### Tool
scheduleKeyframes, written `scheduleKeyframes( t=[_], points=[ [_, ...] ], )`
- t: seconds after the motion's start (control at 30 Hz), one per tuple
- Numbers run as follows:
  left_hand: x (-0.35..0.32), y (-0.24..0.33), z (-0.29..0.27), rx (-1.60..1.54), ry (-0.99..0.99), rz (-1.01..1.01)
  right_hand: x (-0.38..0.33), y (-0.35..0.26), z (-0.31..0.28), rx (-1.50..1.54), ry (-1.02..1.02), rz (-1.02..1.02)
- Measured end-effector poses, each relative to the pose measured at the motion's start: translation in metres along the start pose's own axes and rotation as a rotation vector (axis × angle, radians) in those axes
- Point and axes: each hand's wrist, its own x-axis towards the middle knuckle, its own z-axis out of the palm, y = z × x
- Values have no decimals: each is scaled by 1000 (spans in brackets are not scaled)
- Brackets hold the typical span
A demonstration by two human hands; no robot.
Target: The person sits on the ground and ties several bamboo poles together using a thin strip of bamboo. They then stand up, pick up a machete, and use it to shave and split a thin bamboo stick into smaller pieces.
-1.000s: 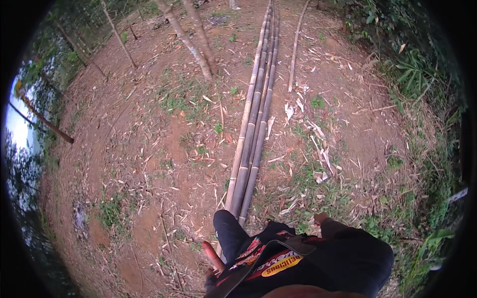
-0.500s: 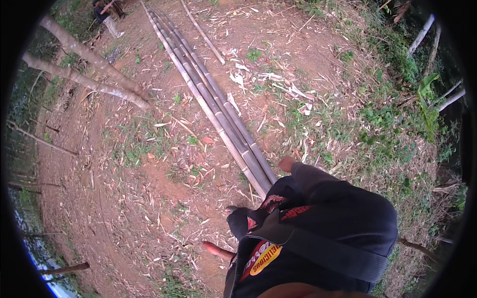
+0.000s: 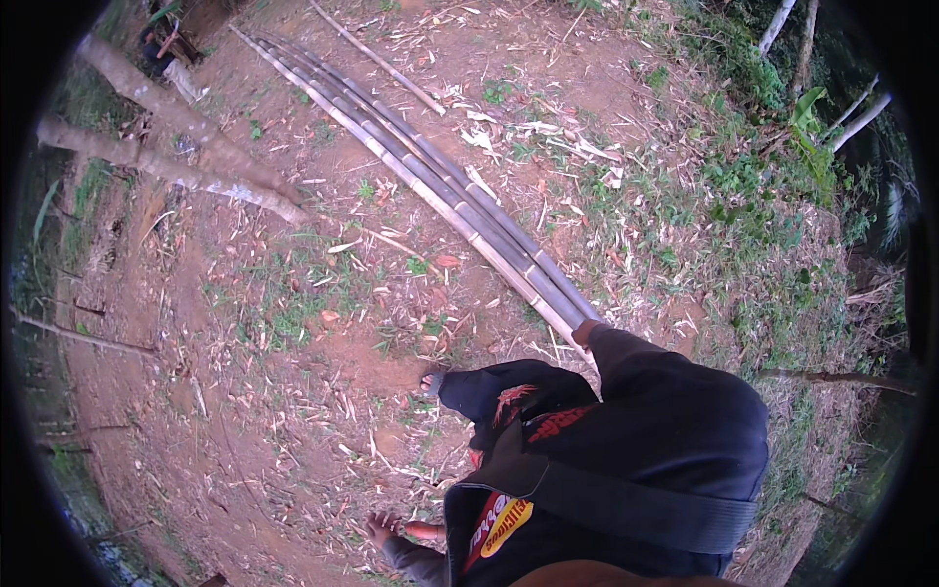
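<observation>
We hold our left hand (image 3: 383, 526) low at our side, loosely splayed, while our right hand (image 3: 586, 335) extends farther forward, its pose too small to tell.

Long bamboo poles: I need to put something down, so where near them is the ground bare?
Barest is the reddish soil between the low green weeds and the person's foot. It is crowded right of the grey bamboo poles, among pale dry husks, and at their near end, by the right hand.
</observation>
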Motion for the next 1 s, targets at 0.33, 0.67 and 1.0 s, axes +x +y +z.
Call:
scheduleKeyframes(
  t=[0.33, 0.67, 1.0],
  points=[
    [72, 44, 6, 127, -165, -282, 59, -349, 119, -686, 32, -587],
    [281, 128, -125, -81, -80, -288, 45, -864, 247, -710, 86, -840],
    [470, 240, -311, -35, -131, -336, -58, -1006, 471, -580, -99, -660]
  ],
)
